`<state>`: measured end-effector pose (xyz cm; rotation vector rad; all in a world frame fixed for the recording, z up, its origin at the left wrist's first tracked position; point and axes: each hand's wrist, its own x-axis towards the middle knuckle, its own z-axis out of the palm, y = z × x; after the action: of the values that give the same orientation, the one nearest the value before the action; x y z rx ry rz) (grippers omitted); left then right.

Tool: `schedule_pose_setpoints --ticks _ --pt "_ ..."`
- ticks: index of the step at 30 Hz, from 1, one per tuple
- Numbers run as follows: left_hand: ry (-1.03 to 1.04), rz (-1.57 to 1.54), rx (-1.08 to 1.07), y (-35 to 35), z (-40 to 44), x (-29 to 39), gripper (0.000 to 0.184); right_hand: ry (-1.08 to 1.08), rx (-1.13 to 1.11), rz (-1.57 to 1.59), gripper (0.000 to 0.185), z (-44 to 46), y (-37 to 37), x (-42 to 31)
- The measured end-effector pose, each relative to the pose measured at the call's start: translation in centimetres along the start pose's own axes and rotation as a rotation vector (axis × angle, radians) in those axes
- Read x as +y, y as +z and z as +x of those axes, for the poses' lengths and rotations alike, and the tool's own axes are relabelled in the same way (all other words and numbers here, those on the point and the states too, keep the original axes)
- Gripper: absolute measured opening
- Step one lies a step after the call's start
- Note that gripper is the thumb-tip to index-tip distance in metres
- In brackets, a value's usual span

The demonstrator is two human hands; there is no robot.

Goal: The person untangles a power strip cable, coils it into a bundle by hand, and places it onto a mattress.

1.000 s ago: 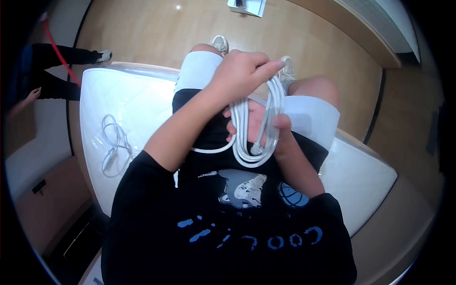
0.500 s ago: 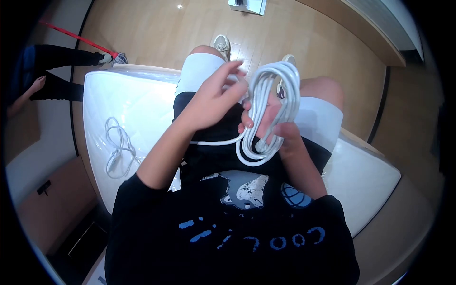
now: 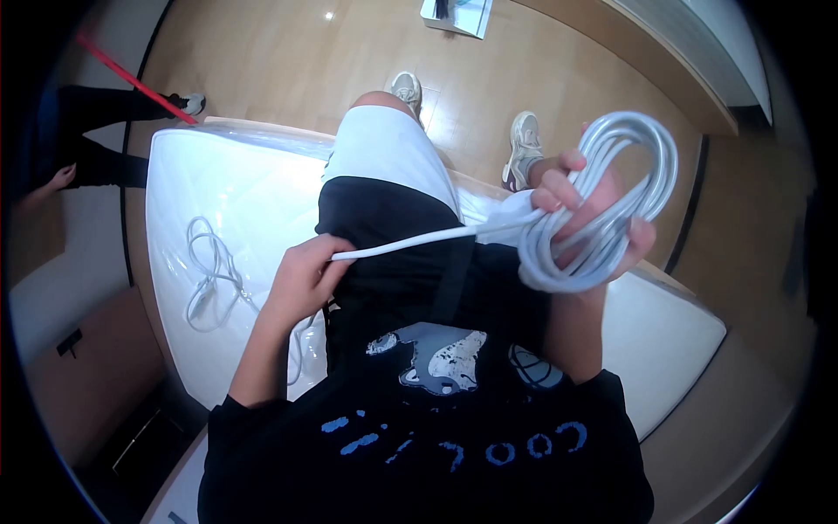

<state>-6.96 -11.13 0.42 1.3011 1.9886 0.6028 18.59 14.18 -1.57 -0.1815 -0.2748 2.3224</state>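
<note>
A white cable (image 3: 563, 278), wound in several long loops, is held up on the right by my right hand (image 3: 600, 203), its fingers and thumb closed around the loops. One length of the cable runs from the coil across my lap to my left hand (image 3: 305, 275), which pinches it between thumb and fingers. Below my left hand the cable trails down beside my leg. A loose tangle of white cable (image 3: 205, 281) lies on the mattress (image 3: 262, 179) to my left, with a small light-coloured block on it.
I sit on the plastic-covered mattress, feet on the wooden floor (image 3: 288, 52). At the far left another person (image 3: 105, 105) stands near a red pole (image 3: 131, 79). A white box-like object (image 3: 467, 17) is on the floor ahead, and a wooden-edged unit (image 3: 628, 52) runs along the right.
My right hand has carried the coil to the right. My left hand has dropped down and left and now pinches the cable, drawing the stretch between the hands out long.
</note>
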Motion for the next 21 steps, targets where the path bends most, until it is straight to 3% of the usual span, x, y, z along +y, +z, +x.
schedule_pose_setpoints --ticks 1,3,6,10,12,17,19,21 --pt "-0.03 -0.114 -0.027 -0.4 -0.5 -1.1 0.013 0.015 0.042 -0.042 0.082 0.1 0.3 -0.9" --pt "-0.021 -0.335 -0.034 -1.0 -1.1 -1.5 0.012 0.109 0.175 -0.533 0.081 0.2 1.0 -2.1" --pt "0.18 -0.281 -0.03 -1.5 0.0 1.7 0.013 0.349 0.239 -1.321 0.09 0.7 2.3 -2.8" --pt "0.362 0.007 0.002 -1.9 2.6 6.7 0.018 0.42 0.071 -1.402 0.101 0.9 3.5 1.3" --pt "0.397 0.02 0.014 -1.3 4.0 8.2 0.019 0.579 0.021 -1.176 0.099 0.9 3.4 1.9" --pt "0.474 -0.079 0.106 1.3 7.8 9.1 0.018 0.815 0.06 -0.463 0.067 -1.2 0.0 3.6" --pt "0.508 -0.081 0.129 1.4 8.8 9.0 0.023 0.757 0.208 -0.265 0.052 -2.8 -1.1 5.5" --pt "0.503 -0.11 0.127 1.0 9.3 9.8 0.032 0.745 0.199 -0.158 0.052 -3.5 -2.3 5.9"
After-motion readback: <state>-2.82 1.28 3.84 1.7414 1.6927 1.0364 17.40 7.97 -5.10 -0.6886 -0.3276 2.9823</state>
